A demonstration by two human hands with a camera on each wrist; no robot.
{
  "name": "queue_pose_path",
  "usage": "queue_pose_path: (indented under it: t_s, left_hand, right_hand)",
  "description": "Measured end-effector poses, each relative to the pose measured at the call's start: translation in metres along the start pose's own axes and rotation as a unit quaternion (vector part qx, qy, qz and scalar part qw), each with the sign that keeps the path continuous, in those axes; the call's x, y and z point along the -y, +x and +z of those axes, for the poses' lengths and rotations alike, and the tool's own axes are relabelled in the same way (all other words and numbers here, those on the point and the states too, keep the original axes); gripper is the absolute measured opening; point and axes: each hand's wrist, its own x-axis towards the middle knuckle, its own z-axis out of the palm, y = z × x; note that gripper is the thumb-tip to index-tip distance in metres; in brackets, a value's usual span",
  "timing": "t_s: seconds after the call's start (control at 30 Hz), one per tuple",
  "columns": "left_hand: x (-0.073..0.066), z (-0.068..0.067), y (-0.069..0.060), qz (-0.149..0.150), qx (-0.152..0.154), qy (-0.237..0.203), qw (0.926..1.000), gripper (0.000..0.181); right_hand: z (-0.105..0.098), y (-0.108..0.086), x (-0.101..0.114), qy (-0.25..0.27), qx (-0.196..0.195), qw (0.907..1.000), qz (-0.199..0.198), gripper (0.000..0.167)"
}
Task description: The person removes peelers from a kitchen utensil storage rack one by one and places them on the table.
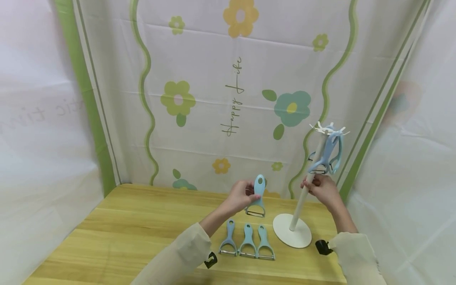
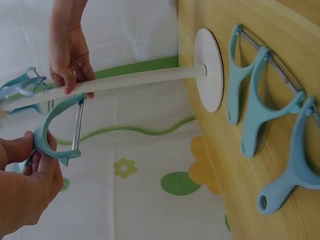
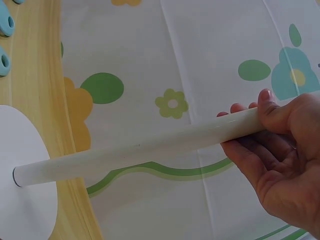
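Gripping the white pole (image 1: pixel 299 208) in the right hand (image 1: pixel 325 192), steady it; pinching the blue peeler (image 1: pixel 259 190) in the left hand (image 1: pixel 239 195), leave its holed handle end (image 1: pixel 260 187) clear.

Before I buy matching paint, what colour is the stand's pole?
White pole, clearest in right wrist view.

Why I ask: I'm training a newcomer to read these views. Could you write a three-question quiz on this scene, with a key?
1. How many peelers lie on the table?

2. True or false: the right grip holds the white pole.

3. In the head view, which part of the held peeler in the left grip is lowest?
A. The blade end
B. The holed handle end
C. Neither; it lies level

Key: 1. Three. 2. True. 3. A.
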Motion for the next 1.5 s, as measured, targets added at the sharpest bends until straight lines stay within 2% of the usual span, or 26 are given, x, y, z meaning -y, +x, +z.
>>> queue_pose_path:
  t_s: [0.27,0.4,0.63,1.23,1.5]
  left_hand:
    - [0.018,-0.008,-0.011,-0.009,0.011,0.009,0.9999,0.010]
    - [0.026,-0.013,-0.017,-0.020,0.021,0.001,0.9996,0.009]
    - [0.042,-0.020,-0.027,-0.028,0.021,-0.006,0.9994,0.007]
    - [0.065,-0.041,-0.050,-0.069,0.025,-0.011,0.9972,0.010]
    - [0.081,-0.053,-0.059,-0.080,0.029,-0.013,0.9963,0.011]
  right_hand:
    - [0.000,0.001,-0.002,-0.003,-0.001,1.0000,-0.003,0.025]
    - [-0.001,0.001,-0.003,-0.006,-0.002,1.0000,-0.003,0.024]
    - [-0.001,0.000,-0.002,-0.006,-0.001,1.0000,-0.002,0.026]
    - [-0.002,0.002,-0.001,-0.005,0.005,1.0000,-0.002,0.026]
    - [-0.002,0.002,-0.002,-0.006,0.007,1.0000,0.001,0.027]
